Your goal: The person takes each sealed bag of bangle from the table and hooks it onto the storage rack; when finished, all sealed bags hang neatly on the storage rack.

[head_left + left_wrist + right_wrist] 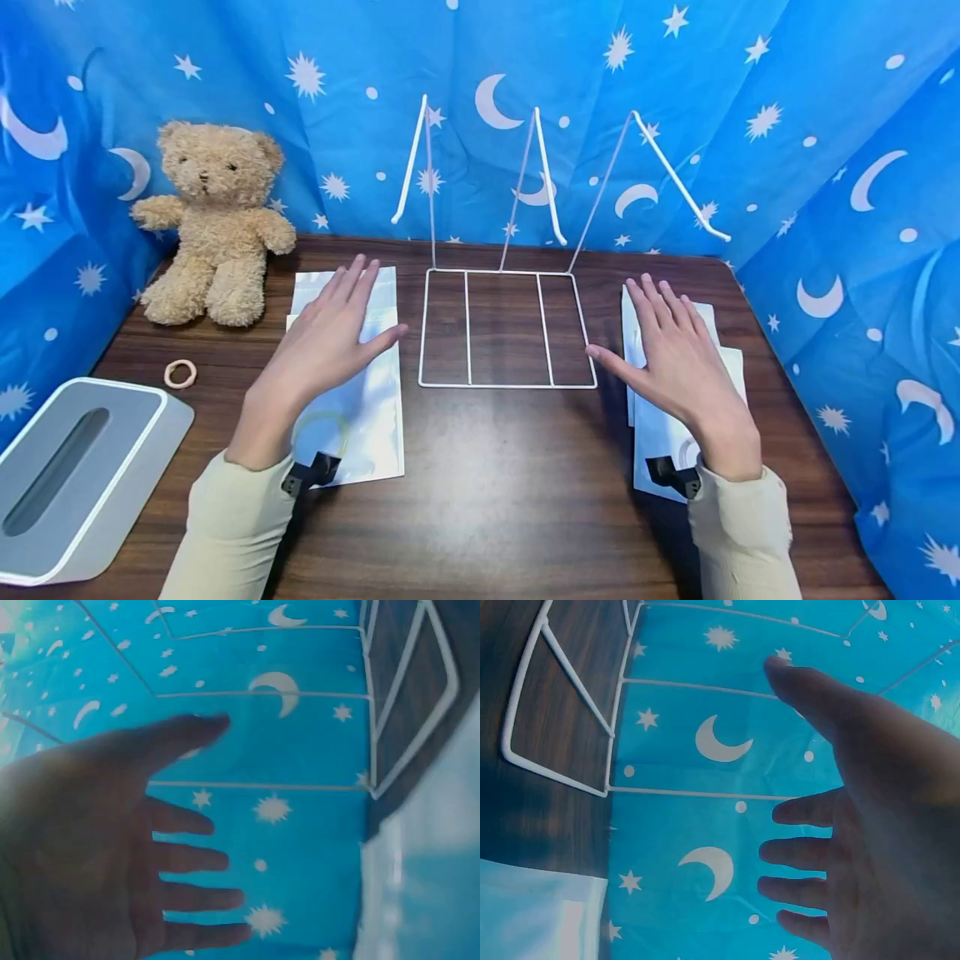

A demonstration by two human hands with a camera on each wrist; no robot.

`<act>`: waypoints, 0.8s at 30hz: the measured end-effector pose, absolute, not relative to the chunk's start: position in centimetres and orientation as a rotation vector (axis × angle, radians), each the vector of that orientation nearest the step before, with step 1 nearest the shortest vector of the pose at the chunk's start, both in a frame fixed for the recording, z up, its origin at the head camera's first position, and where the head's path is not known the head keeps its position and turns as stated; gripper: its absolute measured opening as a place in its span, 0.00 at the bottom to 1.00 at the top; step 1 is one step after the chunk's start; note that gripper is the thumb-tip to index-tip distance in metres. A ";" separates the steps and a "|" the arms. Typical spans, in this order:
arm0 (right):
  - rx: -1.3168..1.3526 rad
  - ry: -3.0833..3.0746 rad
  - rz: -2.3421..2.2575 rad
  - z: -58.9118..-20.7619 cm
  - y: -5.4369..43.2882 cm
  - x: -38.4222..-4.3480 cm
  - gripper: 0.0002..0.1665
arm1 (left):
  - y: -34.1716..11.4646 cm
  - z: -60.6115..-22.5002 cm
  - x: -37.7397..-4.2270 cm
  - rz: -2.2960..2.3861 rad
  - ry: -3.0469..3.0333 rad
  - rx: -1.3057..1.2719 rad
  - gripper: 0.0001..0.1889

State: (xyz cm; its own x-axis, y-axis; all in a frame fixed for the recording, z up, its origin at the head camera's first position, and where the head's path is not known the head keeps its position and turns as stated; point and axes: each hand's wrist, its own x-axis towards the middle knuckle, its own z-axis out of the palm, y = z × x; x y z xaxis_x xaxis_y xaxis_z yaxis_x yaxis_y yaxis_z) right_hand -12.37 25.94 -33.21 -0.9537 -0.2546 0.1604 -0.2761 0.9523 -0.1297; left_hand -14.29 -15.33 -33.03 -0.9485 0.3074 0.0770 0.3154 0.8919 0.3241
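My left hand (321, 337) is held palm down over a stack of pale, shiny plastic pouches (378, 417), its fingers straight and the thumb spread toward the middle. On the other side my right hand (671, 358) hovers likewise above more of these pouches (652, 458), fingers straight, thumb pointing inward. Neither hand holds anything; both palms show bare in the wrist views. Between the hands stands a white wire rack (508, 387), with a flat base on the table and three bent prongs rising at the back. Parts of both pouch stacks are hidden under the hands.
A tan teddy bear (221, 225) sits at the back left. In front of it lies a small wooden ring (180, 374), and a grey-and-white tissue box (123, 492) stands at the near left. A blue star-and-moon curtain (480, 183) encloses the brown wooden table (480, 508).
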 end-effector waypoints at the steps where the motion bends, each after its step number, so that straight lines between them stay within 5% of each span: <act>1: 0.404 -2.977 0.223 -33.3 25.8 -12.3 0.61 | -15.8 -33.3 -14.1 -0.537 -3.037 -0.476 0.47; 9: 0.398 -3.231 0.201 -35.8 24.7 -11.6 0.68 | -20.9 -36.1 -12.0 -0.509 -3.192 -0.146 0.34; 17: 0.444 -3.212 0.255 -39.5 24.4 -11.8 0.61 | -22.5 -37.6 -11.7 -0.534 -3.376 0.130 0.44; 24: 0.421 -3.181 0.346 -41.8 24.9 -12.5 0.60 | -22.2 -37.9 -11.9 -0.632 -3.335 0.096 0.29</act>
